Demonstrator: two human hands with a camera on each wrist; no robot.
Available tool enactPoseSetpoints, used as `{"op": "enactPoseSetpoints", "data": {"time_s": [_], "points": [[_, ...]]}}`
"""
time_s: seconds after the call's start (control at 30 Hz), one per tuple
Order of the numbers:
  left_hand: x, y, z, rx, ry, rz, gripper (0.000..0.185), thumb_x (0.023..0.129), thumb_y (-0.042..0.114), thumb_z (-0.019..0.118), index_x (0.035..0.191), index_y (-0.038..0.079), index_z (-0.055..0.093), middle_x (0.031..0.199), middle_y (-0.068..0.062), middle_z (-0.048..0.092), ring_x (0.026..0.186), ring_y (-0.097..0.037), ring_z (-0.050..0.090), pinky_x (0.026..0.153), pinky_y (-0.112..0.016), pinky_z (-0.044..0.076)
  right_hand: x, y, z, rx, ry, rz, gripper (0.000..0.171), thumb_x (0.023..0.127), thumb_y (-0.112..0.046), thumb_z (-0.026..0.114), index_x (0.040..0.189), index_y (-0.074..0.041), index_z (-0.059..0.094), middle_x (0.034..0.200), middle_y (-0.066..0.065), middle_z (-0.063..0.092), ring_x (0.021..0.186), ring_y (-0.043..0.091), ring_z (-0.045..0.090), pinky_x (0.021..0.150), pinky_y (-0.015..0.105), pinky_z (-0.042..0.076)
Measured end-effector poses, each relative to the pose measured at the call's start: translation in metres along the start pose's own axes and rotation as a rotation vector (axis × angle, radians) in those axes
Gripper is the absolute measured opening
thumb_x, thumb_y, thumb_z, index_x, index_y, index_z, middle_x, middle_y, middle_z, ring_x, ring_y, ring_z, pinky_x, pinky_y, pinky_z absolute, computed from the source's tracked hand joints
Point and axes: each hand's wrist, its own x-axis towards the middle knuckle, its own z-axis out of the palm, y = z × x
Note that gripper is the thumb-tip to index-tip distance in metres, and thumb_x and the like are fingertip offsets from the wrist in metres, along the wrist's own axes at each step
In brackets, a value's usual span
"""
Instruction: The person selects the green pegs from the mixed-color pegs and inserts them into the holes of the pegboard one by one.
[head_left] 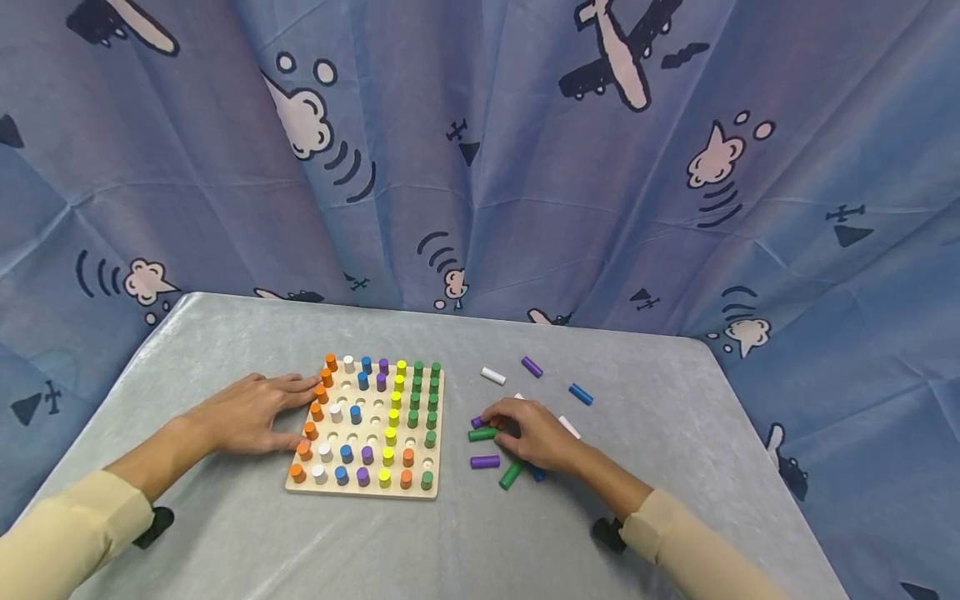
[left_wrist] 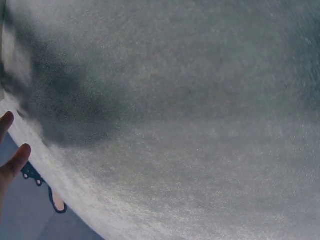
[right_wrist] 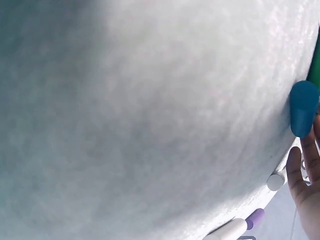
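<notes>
Left hand (head_left: 251,412) lies flat, fingers straight, at nine o'clock of the wooden pegboard (head_left: 366,487), steadying it; right hand (head_left: 534,433) curls onto a green peg (head_left: 482,434) at three o'clock on the bench (head_left: 465,533)

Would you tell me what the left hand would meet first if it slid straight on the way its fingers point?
The left hand points right at the wooden pegboard; its fingertips already reach the orange pegs along the near edge, apparently touching.

Grey table (head_left: 225,533); blue aeroplane-print curtain (head_left: 480,167); green peg (head_left: 482,434); seemingly blue peg (right_wrist: 303,108).
</notes>
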Motion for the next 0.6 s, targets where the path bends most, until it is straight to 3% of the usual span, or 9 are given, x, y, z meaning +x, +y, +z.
{"op": "enactPoseSetpoints", "data": {"time_s": [0.3,0.6], "points": [[-0.001,0.001,-0.001,-0.002,0.008,-0.001,0.083,0.088,0.067,0.059,0.14,0.004,0.056,0.149,-0.012,0.049,0.132,-0.04,0.049,0.095,-0.061,0.043,0.0,-0.006,-0.007,0.019,0.028,0.033,0.031,0.087,-0.001,0.074,0.116,-0.008,0.07,0.104,0.0,0.069,0.091,0.01,0.062,0.084,0.035,0.053],[-0.001,0.001,0.0,-0.007,-0.007,-0.008,0.082,0.087,0.067,0.06,0.14,0.004,0.057,0.149,-0.012,0.049,0.133,-0.04,0.048,0.096,-0.062,0.042,0.002,-0.011,-0.012,0.032,0.056,0.003,0.032,0.087,0.0,0.073,0.118,-0.004,0.068,0.107,0.004,0.071,0.095,0.014,0.064,0.087,0.04,0.054]]}}
